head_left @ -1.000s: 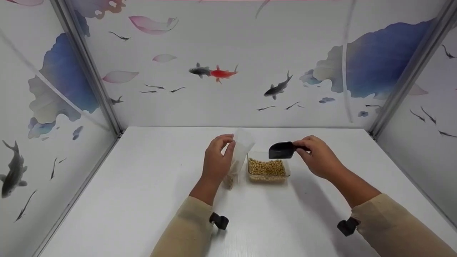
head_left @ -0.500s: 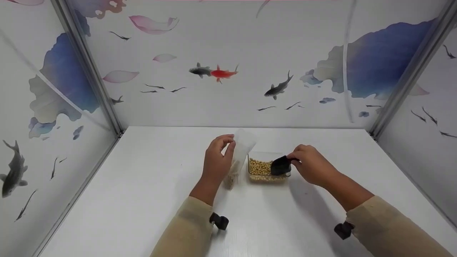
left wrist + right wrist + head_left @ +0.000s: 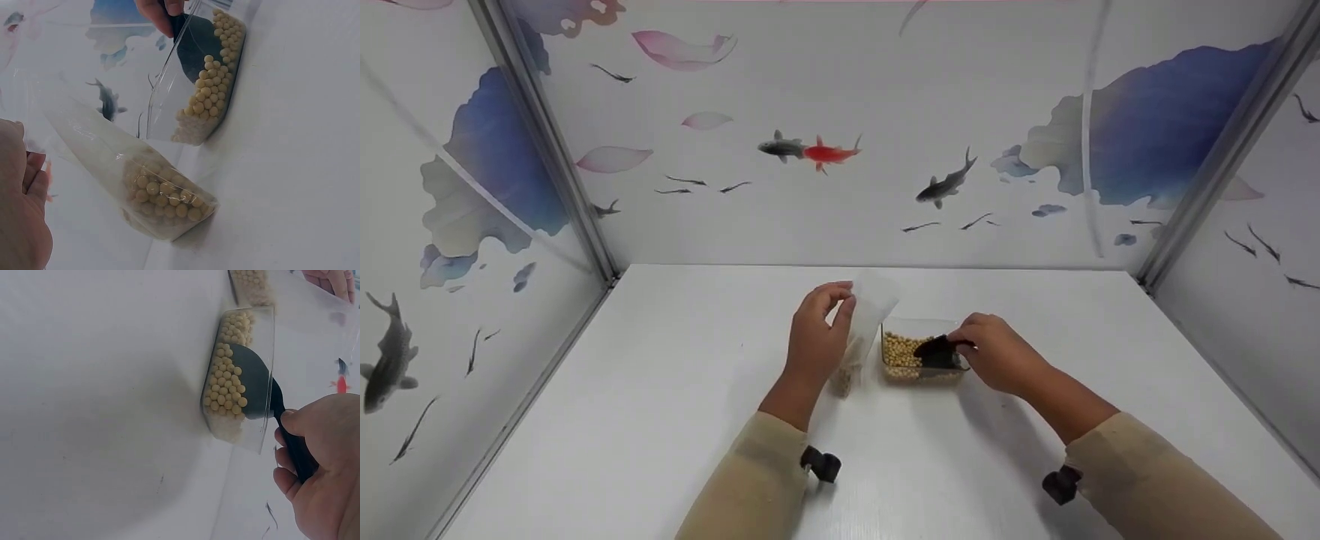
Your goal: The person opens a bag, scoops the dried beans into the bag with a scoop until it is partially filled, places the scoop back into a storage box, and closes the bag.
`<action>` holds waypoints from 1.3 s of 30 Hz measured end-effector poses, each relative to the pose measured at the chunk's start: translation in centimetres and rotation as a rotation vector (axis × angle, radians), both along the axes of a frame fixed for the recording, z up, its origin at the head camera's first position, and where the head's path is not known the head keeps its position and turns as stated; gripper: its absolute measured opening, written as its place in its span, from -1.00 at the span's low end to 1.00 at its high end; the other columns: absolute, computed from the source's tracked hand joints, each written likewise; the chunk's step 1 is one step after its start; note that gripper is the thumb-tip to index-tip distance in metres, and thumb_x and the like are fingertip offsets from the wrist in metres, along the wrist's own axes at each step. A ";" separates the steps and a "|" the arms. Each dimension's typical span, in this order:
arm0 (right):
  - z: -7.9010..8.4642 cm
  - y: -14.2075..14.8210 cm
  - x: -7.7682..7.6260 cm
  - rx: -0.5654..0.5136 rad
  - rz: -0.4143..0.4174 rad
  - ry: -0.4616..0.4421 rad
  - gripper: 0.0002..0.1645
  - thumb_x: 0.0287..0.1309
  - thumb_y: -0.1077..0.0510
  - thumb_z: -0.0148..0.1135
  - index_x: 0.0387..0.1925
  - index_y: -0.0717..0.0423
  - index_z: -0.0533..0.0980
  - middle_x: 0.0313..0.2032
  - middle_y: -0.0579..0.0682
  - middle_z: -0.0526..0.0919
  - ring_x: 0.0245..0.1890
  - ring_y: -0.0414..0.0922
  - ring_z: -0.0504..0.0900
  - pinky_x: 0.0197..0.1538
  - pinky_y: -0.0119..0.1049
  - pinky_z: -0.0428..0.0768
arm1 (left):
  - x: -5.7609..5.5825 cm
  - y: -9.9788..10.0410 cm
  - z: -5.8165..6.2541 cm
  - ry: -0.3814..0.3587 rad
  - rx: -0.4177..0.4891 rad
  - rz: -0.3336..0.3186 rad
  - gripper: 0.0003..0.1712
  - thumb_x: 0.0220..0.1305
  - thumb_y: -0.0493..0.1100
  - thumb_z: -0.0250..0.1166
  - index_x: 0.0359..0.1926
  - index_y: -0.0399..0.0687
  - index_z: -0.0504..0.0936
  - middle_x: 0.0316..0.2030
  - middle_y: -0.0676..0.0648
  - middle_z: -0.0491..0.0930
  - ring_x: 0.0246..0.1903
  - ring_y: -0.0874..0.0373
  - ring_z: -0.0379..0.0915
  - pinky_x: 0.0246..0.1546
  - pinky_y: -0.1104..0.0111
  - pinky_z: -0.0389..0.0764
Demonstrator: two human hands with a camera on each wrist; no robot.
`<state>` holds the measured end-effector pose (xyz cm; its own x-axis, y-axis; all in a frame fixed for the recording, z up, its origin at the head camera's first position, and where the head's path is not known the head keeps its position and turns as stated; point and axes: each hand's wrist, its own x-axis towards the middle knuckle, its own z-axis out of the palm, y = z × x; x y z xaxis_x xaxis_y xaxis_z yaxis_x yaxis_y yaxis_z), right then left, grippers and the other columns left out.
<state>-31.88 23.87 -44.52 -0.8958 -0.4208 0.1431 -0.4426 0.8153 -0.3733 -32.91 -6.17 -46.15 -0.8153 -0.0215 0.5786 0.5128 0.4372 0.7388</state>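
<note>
My left hand (image 3: 819,330) pinches the upper edge of a clear plastic bag (image 3: 871,304), holding it upright. Round pale yellow beans (image 3: 163,194) fill the bag's bottom, which stands on the table. Just right of the bag is a clear rectangular container (image 3: 885,375) with more of these beans (image 3: 225,388) inside. My right hand (image 3: 997,352) grips the handle of a black scoop (image 3: 256,379), fingers wrapped round it in the right wrist view. The scoop's blade is down inside the container, its front edge among the beans and partly covered by them.
The white table (image 3: 660,420) extends around the bag and container. Behind it rises a white panel (image 3: 840,225) printed with fish and petals, with similar panels on both sides. A small black device (image 3: 821,465) sits at each wrist.
My right hand has moved down and left, taking the scoop from above the container into the beans. My left hand and the bag have stayed nearly still.
</note>
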 end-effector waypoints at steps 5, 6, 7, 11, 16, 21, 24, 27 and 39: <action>-0.5 -0.1 -0.3 -0.042 0.021 -0.033 -0.65 0.51 0.33 0.22 0.23 0.20 0.68 0.08 0.15 0.68 0.16 0.17 0.65 0.17 0.10 0.73 | 0.1 0.0 0.1 -0.006 0.002 -0.011 -0.76 0.66 0.01 0.19 0.05 0.00 0.66 0.26 0.05 0.66 0.37 0.15 0.55 0.45 0.33 0.59; -0.6 -0.1 -0.4 -0.047 0.024 -0.038 -0.65 0.51 0.31 0.23 0.23 0.19 0.68 0.09 0.14 0.68 0.17 0.17 0.65 0.17 0.10 0.72 | 0.1 0.0 0.1 -0.008 0.003 -0.015 -0.76 0.66 0.02 0.19 0.06 0.01 0.66 0.26 0.05 0.66 0.37 0.14 0.55 0.45 0.32 0.59; -0.7 -0.2 -0.4 -0.053 0.027 -0.040 -0.65 0.52 0.30 0.23 0.24 0.18 0.68 0.09 0.14 0.68 0.18 0.17 0.65 0.18 0.11 0.72 | 0.1 0.0 0.1 -0.011 0.003 -0.017 -0.75 0.66 0.03 0.18 0.05 0.01 0.66 0.27 0.04 0.65 0.37 0.14 0.54 0.45 0.32 0.59; -1.0 -0.4 -0.7 -0.066 0.036 -0.044 -0.65 0.52 0.27 0.25 0.24 0.16 0.68 0.10 0.14 0.69 0.18 0.16 0.65 0.22 0.13 0.70 | 0.2 0.0 0.1 -0.013 0.011 -0.022 -0.75 0.67 0.03 0.18 0.04 0.01 0.66 0.27 0.04 0.65 0.38 0.14 0.54 0.45 0.33 0.58; -1.7 -0.9 -0.8 -0.096 0.016 -0.098 -0.63 0.54 0.24 0.23 0.28 0.11 0.66 0.15 0.12 0.67 0.23 0.14 0.64 0.25 0.12 0.68 | 0.2 0.0 0.2 -0.009 0.014 -0.018 -0.77 0.66 0.02 0.19 0.02 0.01 0.66 0.26 0.04 0.66 0.37 0.14 0.55 0.44 0.33 0.59; -2.3 -1.3 -1.0 -0.137 -0.027 -0.159 -0.60 0.58 0.19 0.20 0.34 0.02 0.63 0.23 0.08 0.65 0.35 0.14 0.59 0.39 0.18 0.60 | 0.2 0.0 0.1 -0.003 0.008 -0.008 -0.77 0.66 0.02 0.19 0.02 0.00 0.66 0.25 0.04 0.67 0.37 0.13 0.56 0.44 0.32 0.60; -2.6 -1.3 -1.0 -0.167 -0.041 -0.158 -0.60 0.59 0.18 0.18 0.34 0.00 0.63 0.23 0.08 0.64 0.36 0.14 0.58 0.41 0.19 0.59 | 0.1 0.0 0.0 -0.007 0.009 -0.003 -0.77 0.66 0.01 0.20 0.03 0.00 0.67 0.25 0.04 0.67 0.36 0.14 0.56 0.44 0.32 0.59; -3.2 -1.3 -0.9 -0.203 -0.054 -0.146 -0.60 0.60 0.18 0.16 0.35 0.03 0.62 0.22 0.08 0.63 0.31 0.11 0.61 0.35 0.15 0.63 | 0.1 0.0 -0.1 -0.017 0.006 -0.002 -0.76 0.66 0.03 0.19 0.04 0.01 0.67 0.25 0.05 0.66 0.37 0.15 0.55 0.45 0.31 0.59; -4.1 -0.8 -0.9 -0.320 -0.096 -0.114 -0.60 0.63 0.17 0.13 0.35 0.08 0.60 0.24 0.06 0.59 0.18 0.01 0.61 0.16 -0.04 0.63 | 0.2 -0.1 0.0 -0.012 -0.003 -0.027 -0.73 0.68 0.03 0.15 0.07 -0.01 0.66 0.27 0.04 0.65 0.38 0.14 0.53 0.46 0.35 0.57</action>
<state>-32.76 23.07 -48.66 -0.9468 -0.2839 0.1515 -0.3108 0.6846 -0.6593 -32.75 -6.26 -46.15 -0.8226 0.0022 0.5686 0.5154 0.4252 0.7440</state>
